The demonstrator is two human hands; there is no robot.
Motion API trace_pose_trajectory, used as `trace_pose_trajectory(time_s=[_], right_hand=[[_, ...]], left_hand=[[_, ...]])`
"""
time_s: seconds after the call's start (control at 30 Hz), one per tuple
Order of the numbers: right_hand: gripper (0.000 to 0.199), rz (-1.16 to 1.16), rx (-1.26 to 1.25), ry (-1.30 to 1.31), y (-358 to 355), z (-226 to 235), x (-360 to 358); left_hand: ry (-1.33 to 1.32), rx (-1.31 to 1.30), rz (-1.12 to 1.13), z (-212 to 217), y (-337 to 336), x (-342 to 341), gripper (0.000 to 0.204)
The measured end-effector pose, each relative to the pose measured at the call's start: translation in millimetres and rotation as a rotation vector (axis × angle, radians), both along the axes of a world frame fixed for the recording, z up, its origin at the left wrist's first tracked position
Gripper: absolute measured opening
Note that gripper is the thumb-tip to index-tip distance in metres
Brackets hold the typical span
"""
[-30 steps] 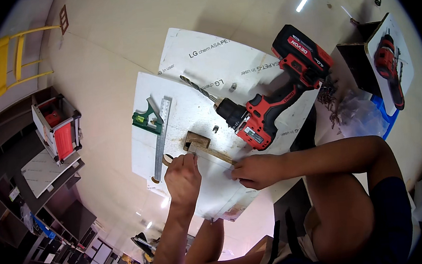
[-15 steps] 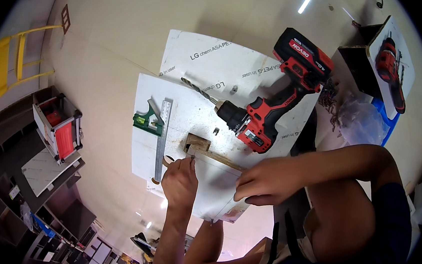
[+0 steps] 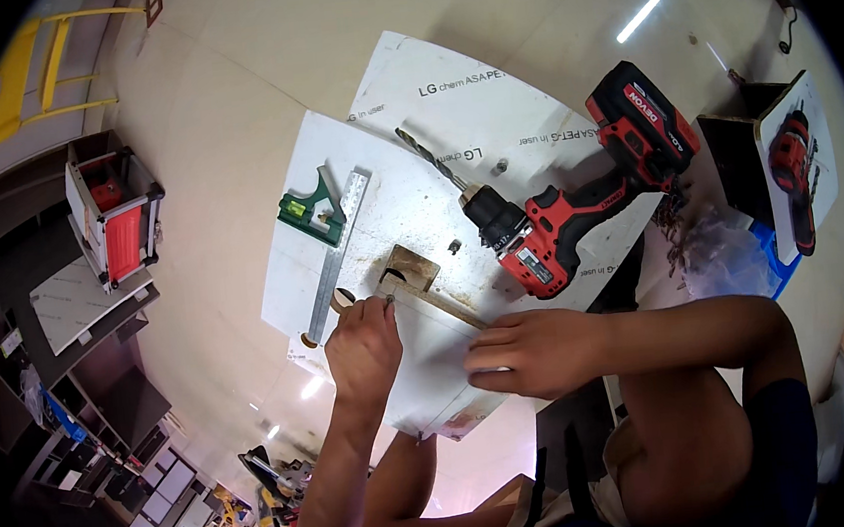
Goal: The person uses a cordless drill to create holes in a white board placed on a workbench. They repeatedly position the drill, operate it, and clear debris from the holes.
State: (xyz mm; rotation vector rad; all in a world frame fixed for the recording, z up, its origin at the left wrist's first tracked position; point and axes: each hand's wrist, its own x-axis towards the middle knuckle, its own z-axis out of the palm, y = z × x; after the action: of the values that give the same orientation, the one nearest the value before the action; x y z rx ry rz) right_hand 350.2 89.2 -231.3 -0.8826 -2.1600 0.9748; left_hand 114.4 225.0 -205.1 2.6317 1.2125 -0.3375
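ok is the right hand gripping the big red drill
No, the big red drill lies on a white surface, its handle clear of the right hand.

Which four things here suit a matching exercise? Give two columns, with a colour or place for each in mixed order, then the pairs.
Things:
1. Larger drill
2. Square
3. Left hand
4. Right hand

Colours and places:
A. Fingertips close to the wooden block
B. Green head, metal-coloured blade
C. By the lower right end of the wooden strip
D. Red and black

Pairs: 1-D, 2-B, 3-A, 4-C
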Motion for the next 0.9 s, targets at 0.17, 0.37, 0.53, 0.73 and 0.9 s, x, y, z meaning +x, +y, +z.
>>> trace_pose_trajectory(time_s=[0.17,0.37,0.53,0.73,0.9], right_hand=[[0.025,0.020,0.133,-0.224,-12.0,-36.8,-26.5],[0.027,-0.036,0.088,-0.200,-19.4,-36.7,-31.8],[0.027,-0.211,-0.047,0.042,2.5,-2.0,6.7],[0.056,-0.494,-0.210,-0.443,23.0,34.4,105.1],[0.070,-0.357,-0.258,-0.619,48.1,32.9,93.3]], left_hand=[[0.076,-0.052,0.073,4.9,3.5,5.9,0.014],[0.049,-0.067,0.051,11.9,-1.7,-0.1,0.014],[-0.321,-0.042,0.281,4.4,16.9,-30.0,0.009],[-0.285,-0.117,0.318,-16.4,17.2,-50.0,0.024],[-0.316,-0.029,0.327,10.1,0.1,-84.3,0.035]])
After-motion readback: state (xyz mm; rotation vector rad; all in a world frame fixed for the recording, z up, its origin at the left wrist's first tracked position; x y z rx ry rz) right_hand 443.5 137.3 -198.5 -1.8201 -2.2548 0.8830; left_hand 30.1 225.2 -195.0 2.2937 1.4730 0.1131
